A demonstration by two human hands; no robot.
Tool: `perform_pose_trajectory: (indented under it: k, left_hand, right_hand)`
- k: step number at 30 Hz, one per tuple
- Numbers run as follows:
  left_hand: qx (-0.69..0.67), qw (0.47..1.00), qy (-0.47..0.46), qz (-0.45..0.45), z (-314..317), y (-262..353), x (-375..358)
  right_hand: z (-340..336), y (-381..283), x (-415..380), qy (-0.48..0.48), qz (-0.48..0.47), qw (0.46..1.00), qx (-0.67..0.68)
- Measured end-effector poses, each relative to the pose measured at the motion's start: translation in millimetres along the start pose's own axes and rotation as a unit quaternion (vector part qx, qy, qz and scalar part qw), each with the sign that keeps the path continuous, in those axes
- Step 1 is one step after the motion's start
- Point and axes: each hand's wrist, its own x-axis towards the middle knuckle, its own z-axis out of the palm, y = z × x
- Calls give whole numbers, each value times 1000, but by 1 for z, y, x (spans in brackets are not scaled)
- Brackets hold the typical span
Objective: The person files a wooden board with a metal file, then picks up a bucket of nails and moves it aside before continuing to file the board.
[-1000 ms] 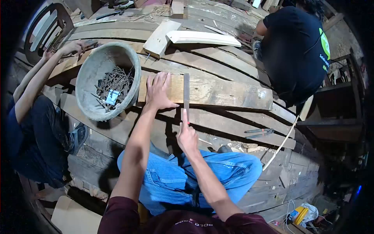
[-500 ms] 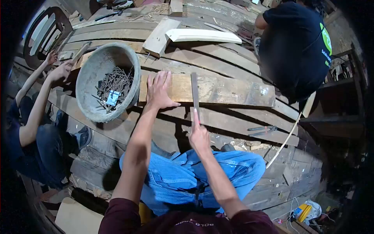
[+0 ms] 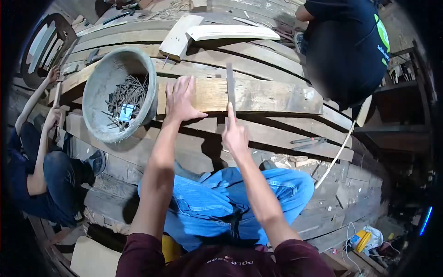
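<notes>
My left hand [image 3: 181, 102] lies with fingers spread on the left part of a thick wooden board [image 3: 277, 96], its thumb along the near edge. My right hand [image 3: 236, 137] grips a long, flat metal tool that looks like a file [image 3: 230, 85], the index finger stretched along it. The file lies across the board just right of my left hand, and its tip sticks out past the far edge. Beside the board's left end stands a grey bucket [image 3: 94, 99] holding many rusty nails [image 3: 129, 97] and a small blue-white packet [image 3: 126, 112].
Pincers [image 3: 308, 142] lie on the planks to the right. Pale wood pieces [image 3: 233, 32] rest beyond the board. One person [image 3: 348, 55] crouches at the right; another person [image 3: 60, 175] sits at the left, hands on a long tool. A thin stick [image 3: 334, 159] slants at the right.
My right hand has pushed the file forward across the board, so its tip reaches farther beyond the far edge. My left hand stays on the board. The person at left has lowered their hands.
</notes>
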Motion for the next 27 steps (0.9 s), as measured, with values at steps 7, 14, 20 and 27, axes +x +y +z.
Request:
perform_pose_trajectory:
  k: [7,14,20,27]
  left_hand:
    - [12,1000,-8,-7,-4,-1,0]
    - [-2,1000,1,4,-5,0,-1]
    - [3,1000,-1,5,-8,-1,1]
    - [13,1000,-8,-1,-5,-1,0]
  right_hand:
    - [1,11,-47,-28,10,1000,-6]
    - [-4,4,4,-34,20,999,-5]
    - [-20,16,-38,-57,35,998,-18]
    - [-23,26,-15,-56,44,997,-23]
